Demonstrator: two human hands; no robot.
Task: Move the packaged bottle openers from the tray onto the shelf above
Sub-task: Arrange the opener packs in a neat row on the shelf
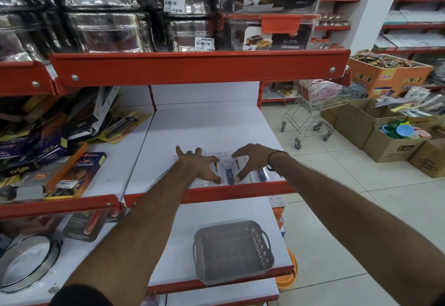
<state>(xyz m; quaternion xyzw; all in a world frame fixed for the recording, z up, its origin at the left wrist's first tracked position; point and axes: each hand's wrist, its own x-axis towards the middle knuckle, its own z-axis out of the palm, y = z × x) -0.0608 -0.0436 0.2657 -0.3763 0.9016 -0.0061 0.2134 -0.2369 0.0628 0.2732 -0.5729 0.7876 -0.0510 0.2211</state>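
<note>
"NINE MART" price stickers (203, 42) reading 139.00 and 119.00 are seen on stacked steel tins (108, 31), beside clear orange-lidded boxes (272, 31) marked "CONTAINERS"; a "Gala" carton (390, 77) is visible across the aisle. On the white shelf (192, 132), near its red front lip, packaged bottle openers (228, 169) are laid flat in a row: white cards under clear blisters, with dark blue handles and a pale metal head. The left hand (198, 163) is spread flat on the left packs, fingers splayed. The right hand (251, 161) is arched over the right packs, fingertips and thumb touching them. The grey plastic tray (204, 252) is seen on the shelf below, with nothing inside.
</note>
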